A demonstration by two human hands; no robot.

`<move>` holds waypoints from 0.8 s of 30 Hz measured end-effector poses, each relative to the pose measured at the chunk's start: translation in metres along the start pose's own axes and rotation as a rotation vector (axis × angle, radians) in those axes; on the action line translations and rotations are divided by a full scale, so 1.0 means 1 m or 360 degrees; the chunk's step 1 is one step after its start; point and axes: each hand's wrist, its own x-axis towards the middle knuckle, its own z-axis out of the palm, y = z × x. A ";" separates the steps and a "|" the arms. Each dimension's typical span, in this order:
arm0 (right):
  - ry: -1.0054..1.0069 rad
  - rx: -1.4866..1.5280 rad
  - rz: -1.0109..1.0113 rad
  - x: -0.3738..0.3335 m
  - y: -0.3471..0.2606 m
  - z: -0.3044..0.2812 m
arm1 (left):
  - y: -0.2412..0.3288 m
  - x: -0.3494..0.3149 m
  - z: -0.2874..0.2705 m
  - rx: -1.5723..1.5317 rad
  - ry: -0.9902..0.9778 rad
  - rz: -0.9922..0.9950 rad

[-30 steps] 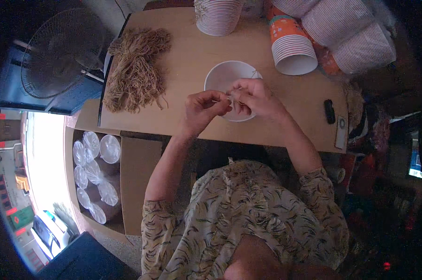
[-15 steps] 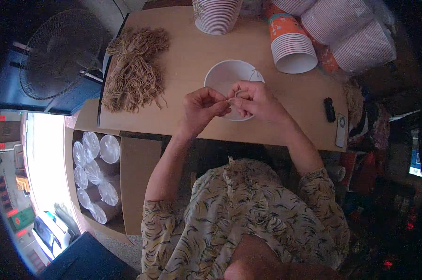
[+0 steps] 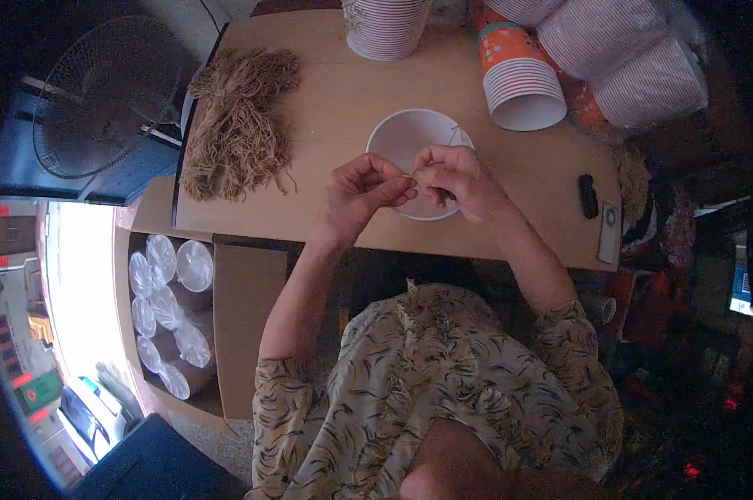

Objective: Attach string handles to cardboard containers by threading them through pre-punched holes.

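Observation:
Both hands meet over the near part of a white round paper tub (image 3: 397, 137), which stands on the table in front of me. Between thumb and forefinger, my left hand (image 3: 355, 196) pinches a thin tan strand of twine (image 3: 410, 177). My right hand (image 3: 461, 183) is closed at the same strand, its fingertips close to the left ones. A fine strand shows at the tub's far right rim. To the left lies a heap of brown twine bundles (image 3: 239, 125). What is inside the tub's near part is hidden by my hands.
Stacked tubs (image 3: 385, 29) stand at the back, and an orange-and-white stack (image 3: 522, 92) lies on its side by wrapped stacks (image 3: 647, 83). A black object (image 3: 588, 196) is at the table's right. An open carton (image 3: 247, 325) with plastic-wrapped stacks sits lower left, below a fan (image 3: 105, 96).
My right hand has turned slightly and its fingers have curled in more. A bit more of the tan strand shows between the fingertips. My left hand has barely moved.

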 end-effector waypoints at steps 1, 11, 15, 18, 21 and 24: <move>-0.0002 0.0000 0.0001 0.000 0.000 0.000 | -0.001 0.000 -0.001 -0.0029 -0.0008 -0.0027; -0.0048 -0.0157 0.0045 0.001 -0.006 -0.003 | -0.007 0.003 -0.003 -0.0062 -0.0030 -0.0048; -0.0051 -0.0312 -0.0060 0.005 0.001 -0.006 | -0.004 0.003 -0.002 -0.0059 -0.0037 -0.0041; -0.0009 -0.0281 -0.0021 0.003 -0.002 -0.007 | -0.002 0.004 -0.001 -0.0042 -0.0066 -0.0089; -0.0019 -0.0076 -0.0011 0.005 0.004 -0.010 | -0.003 0.003 -0.002 -0.0065 -0.0078 -0.0065; 0.0013 -0.0031 0.0034 0.005 0.004 -0.008 | -0.004 0.003 -0.001 -0.0068 -0.0073 -0.0061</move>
